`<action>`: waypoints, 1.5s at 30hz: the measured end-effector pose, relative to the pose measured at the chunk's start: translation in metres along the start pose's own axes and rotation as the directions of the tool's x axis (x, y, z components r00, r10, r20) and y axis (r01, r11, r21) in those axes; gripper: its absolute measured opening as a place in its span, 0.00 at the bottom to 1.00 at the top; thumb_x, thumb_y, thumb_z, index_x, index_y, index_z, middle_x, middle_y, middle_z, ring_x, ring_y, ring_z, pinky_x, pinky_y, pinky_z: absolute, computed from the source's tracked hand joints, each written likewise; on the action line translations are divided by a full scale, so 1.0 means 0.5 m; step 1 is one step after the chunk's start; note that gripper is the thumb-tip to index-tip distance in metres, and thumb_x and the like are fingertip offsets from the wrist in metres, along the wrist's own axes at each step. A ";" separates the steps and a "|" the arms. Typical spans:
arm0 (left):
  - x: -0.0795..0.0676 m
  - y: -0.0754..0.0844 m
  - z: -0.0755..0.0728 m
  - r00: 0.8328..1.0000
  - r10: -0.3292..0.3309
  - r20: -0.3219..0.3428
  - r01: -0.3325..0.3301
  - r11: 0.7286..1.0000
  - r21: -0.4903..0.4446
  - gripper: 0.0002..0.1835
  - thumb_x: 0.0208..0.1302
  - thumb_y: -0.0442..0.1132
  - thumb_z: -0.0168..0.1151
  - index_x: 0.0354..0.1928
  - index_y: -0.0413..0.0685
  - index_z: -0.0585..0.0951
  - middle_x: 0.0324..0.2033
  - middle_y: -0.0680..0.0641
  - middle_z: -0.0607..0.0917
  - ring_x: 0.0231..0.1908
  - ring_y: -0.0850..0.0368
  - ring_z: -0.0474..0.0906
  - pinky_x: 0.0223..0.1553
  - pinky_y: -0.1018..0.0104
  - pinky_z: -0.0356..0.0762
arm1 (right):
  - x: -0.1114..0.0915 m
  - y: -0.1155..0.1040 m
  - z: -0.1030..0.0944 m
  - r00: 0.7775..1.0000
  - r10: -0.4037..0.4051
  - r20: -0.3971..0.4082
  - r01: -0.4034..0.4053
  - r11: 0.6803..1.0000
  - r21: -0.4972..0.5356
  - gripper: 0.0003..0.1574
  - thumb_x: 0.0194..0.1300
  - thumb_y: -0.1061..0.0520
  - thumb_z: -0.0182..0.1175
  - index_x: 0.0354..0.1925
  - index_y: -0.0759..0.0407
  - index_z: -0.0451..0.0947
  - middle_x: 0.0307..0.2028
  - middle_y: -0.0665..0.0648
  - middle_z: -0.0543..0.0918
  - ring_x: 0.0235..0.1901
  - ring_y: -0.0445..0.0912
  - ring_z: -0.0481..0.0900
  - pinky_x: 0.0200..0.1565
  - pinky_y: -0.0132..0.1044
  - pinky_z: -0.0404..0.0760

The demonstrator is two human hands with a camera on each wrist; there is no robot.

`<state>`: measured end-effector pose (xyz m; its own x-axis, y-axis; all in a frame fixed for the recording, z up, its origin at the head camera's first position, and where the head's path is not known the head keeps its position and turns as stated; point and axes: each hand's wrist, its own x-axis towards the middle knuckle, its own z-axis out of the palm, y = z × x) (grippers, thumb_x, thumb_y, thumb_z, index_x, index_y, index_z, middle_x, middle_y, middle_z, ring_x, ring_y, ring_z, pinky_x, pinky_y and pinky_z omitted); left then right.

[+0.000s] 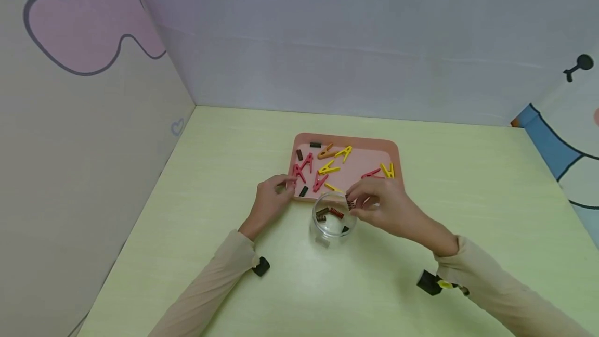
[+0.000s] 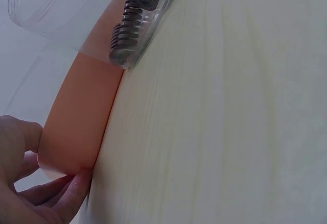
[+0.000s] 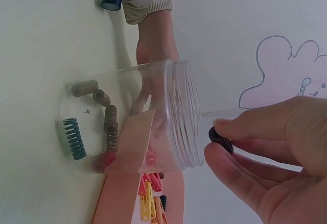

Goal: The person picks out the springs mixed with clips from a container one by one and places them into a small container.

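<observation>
My right hand (image 1: 387, 206) pinches a dark coil spring (image 3: 222, 140) between thumb and fingertips, right at the mouth of a clear plastic jar (image 3: 179, 117). Several springs lie in the bottom of the jar, among them a dark green spring (image 3: 75, 139) and a red spring (image 3: 104, 161); others look brown. Behind the jar sits a pink tray (image 1: 353, 163) with clips and springs scattered in it. At the tray's near left corner is my left hand (image 1: 273, 199), its thumb at the rim and its fingers low against the outer wall, gripping the corner.
In the tray lie pink clips (image 1: 320, 181), yellow clips (image 1: 329, 167), an orange clip (image 1: 327, 153) and a few dark springs (image 1: 315, 145). The pale wooden table (image 1: 234, 150) meets a wall (image 1: 355, 40) at the back and a printed panel (image 1: 93, 134) at the left.
</observation>
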<state>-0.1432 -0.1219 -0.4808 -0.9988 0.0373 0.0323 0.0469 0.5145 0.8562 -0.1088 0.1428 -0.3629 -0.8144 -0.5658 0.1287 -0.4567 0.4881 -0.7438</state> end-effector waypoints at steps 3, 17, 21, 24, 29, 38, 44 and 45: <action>-0.001 0.000 0.000 1.000 0.003 -0.003 -0.003 1.000 -0.006 0.12 0.63 0.39 0.59 0.46 0.49 0.84 0.48 0.50 0.82 0.53 0.56 0.74 0.56 0.55 0.70 | 0.000 0.001 0.004 1.000 -0.004 -0.006 0.004 1.000 -0.010 0.12 0.47 0.69 0.71 0.34 0.63 0.83 0.36 0.54 0.83 0.30 0.41 0.79 0.34 0.31 0.81; -0.001 -0.001 0.002 1.000 -0.004 -0.006 0.004 1.000 -0.014 0.12 0.63 0.40 0.59 0.46 0.49 0.84 0.48 0.51 0.82 0.53 0.56 0.74 0.57 0.55 0.70 | -0.001 0.005 0.011 1.000 -0.016 -0.001 0.016 1.000 -0.024 0.13 0.45 0.66 0.74 0.33 0.61 0.83 0.34 0.52 0.83 0.30 0.41 0.79 0.34 0.32 0.81; -0.001 -0.001 0.003 1.000 -0.006 -0.005 0.006 1.000 -0.018 0.12 0.63 0.40 0.59 0.46 0.49 0.84 0.48 0.51 0.82 0.53 0.57 0.74 0.56 0.55 0.70 | -0.001 0.005 0.011 1.000 -0.010 0.004 0.011 0.999 -0.036 0.13 0.45 0.65 0.74 0.33 0.61 0.83 0.34 0.52 0.83 0.30 0.41 0.79 0.34 0.33 0.81; -0.001 -0.001 0.002 1.000 -0.012 -0.003 0.012 1.000 -0.018 0.12 0.63 0.40 0.59 0.46 0.50 0.84 0.48 0.52 0.82 0.52 0.57 0.74 0.56 0.56 0.70 | -0.001 0.005 0.011 1.000 -0.007 0.008 0.007 0.999 -0.042 0.14 0.45 0.65 0.74 0.34 0.61 0.83 0.34 0.52 0.83 0.30 0.41 0.79 0.34 0.33 0.81; -0.001 -0.002 0.002 1.000 -0.022 -0.001 0.022 1.000 -0.020 0.12 0.63 0.40 0.59 0.46 0.50 0.85 0.48 0.52 0.82 0.53 0.56 0.74 0.56 0.56 0.71 | -0.001 0.006 0.011 1.000 -0.013 0.000 0.013 0.999 -0.048 0.14 0.45 0.67 0.73 0.33 0.61 0.83 0.33 0.53 0.83 0.30 0.41 0.79 0.34 0.33 0.82; 0.000 0.001 0.001 1.000 -0.031 0.006 0.031 0.999 -0.016 0.12 0.64 0.40 0.59 0.46 0.50 0.84 0.49 0.52 0.82 0.54 0.56 0.73 0.57 0.56 0.70 | 0.001 0.003 0.006 0.998 -0.045 -0.032 0.044 0.998 -0.048 0.13 0.46 0.69 0.72 0.33 0.62 0.82 0.32 0.55 0.83 0.30 0.41 0.79 0.32 0.30 0.81; 0.001 0.000 0.000 1.000 -0.020 0.005 0.020 1.000 -0.017 0.12 0.63 0.40 0.59 0.46 0.51 0.85 0.48 0.52 0.82 0.53 0.57 0.74 0.56 0.56 0.70 | 0.007 0.002 -0.007 0.998 -0.043 -0.035 0.041 0.997 -0.059 0.12 0.48 0.68 0.71 0.34 0.62 0.83 0.32 0.52 0.82 0.30 0.41 0.79 0.33 0.33 0.81; 0.001 0.000 0.000 1.000 -0.018 0.006 0.018 1.000 -0.017 0.12 0.63 0.41 0.59 0.46 0.50 0.85 0.48 0.52 0.82 0.53 0.56 0.74 0.56 0.56 0.70 | 0.009 0.003 -0.009 0.999 -0.040 -0.036 0.038 0.998 -0.057 0.12 0.49 0.68 0.71 0.35 0.62 0.83 0.33 0.52 0.82 0.31 0.42 0.79 0.33 0.34 0.81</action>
<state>-0.1439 -0.1221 -0.4808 -0.9993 0.0332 0.0140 0.0288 0.5003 0.8653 -0.1144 0.1439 -0.3605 -0.8079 -0.5605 0.1820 -0.5069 0.5033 -0.6998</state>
